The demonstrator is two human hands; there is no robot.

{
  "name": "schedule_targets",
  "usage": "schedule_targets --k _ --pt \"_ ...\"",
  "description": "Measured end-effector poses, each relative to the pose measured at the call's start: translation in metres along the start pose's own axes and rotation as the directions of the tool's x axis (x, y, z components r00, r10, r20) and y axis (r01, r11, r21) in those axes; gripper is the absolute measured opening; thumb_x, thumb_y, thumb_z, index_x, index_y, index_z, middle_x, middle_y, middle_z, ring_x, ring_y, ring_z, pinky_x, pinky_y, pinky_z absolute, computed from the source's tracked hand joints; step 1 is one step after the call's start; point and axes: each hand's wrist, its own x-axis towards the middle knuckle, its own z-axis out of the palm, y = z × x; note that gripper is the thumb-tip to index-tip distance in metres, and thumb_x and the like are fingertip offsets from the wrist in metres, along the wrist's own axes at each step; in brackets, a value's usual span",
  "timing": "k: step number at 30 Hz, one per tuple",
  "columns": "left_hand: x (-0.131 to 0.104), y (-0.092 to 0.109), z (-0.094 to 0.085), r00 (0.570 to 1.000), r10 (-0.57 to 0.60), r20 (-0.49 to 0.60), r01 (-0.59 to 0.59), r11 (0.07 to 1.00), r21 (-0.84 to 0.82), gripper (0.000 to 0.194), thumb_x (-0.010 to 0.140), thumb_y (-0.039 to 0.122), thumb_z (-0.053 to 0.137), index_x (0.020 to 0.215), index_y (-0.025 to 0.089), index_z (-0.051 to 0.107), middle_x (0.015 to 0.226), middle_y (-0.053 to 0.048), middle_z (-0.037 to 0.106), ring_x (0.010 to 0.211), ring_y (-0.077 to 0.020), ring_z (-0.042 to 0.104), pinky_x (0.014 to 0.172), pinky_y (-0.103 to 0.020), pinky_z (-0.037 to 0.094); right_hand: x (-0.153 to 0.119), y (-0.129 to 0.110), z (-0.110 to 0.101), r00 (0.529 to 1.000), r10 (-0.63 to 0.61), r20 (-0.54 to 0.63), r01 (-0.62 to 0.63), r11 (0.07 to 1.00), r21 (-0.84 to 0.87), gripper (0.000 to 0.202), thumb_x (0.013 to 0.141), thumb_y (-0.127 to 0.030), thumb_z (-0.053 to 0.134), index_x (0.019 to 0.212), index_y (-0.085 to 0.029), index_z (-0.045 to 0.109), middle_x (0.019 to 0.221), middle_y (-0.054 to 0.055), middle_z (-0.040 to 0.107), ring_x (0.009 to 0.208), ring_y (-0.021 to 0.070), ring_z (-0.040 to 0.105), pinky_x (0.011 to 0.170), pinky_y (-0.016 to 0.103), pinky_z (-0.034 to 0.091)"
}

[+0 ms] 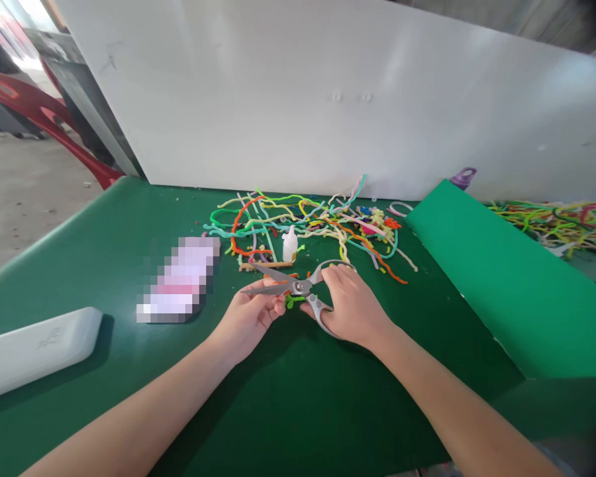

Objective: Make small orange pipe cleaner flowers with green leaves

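Grey metal scissors (pixel 300 287), approx. mid-frame, head view: long axis runs L-R, blades spread & pointing L over the L hand (pixel 248 318) fingertips, so tips sit nearer that hand, loops nearer the R hand (pixel 355 305). R hand grasps the loops, fingers curled thru. L hand is closed in a pinch on a small fuzzy piece (pixel 292 302), bright green w/ orange bits by it, just beside the pivot; exact grip partly hidden.

Beyond, upper centre: tangled multicolour fuzzy stems (pixel 377 218), soft & bendy-looking; translucent squat bottle (pixel 290 246), upright; thin tan stick (pixel 268 265), prob. wood. Far L: smooth white case (pixel 44 344), rounded end. R: flat matte green board (pixel 516 285), straight-edged. All on dark green tabletop (pixel 104 265); glossy white panel (pixel 278 99) behind.
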Motion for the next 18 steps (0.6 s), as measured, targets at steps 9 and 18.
schedule_targets --k 9,18 --pt "0.0014 -0.0014 -0.0026 0.999 -0.030 0.021 0.028 0.998 0.052 0.009 0.069 0.005 0.067 0.072 0.012 0.062 0.062 0.002 0.058 0.050 -0.0038 0.052 0.051 -0.014 0.046 -0.0010 -0.0030 -0.0016 1.000 -0.022 -0.002 0.022 1.000 0.004 0.051 0.070 -0.062 0.057 0.091 -0.016 0.044 0.087 0.009 0.052 0.083 0.0254 0.048 0.074 0.039 0.040" --pt "0.0010 -0.0011 -0.0012 1.000 -0.027 -0.008 0.028 0.997 0.067 0.008 0.069 0.008 0.068 0.069 0.012 0.062 0.061 0.002 0.057 0.051 -0.0047 0.052 0.052 -0.014 0.045 -0.0009 -0.0036 0.0000 1.000 -0.002 0.017 0.001 1.000 0.019 0.042 0.075 -0.054 0.057 0.090 -0.016 0.048 0.085 0.008 0.058 0.084 0.0249 0.054 0.074 0.036 0.042"
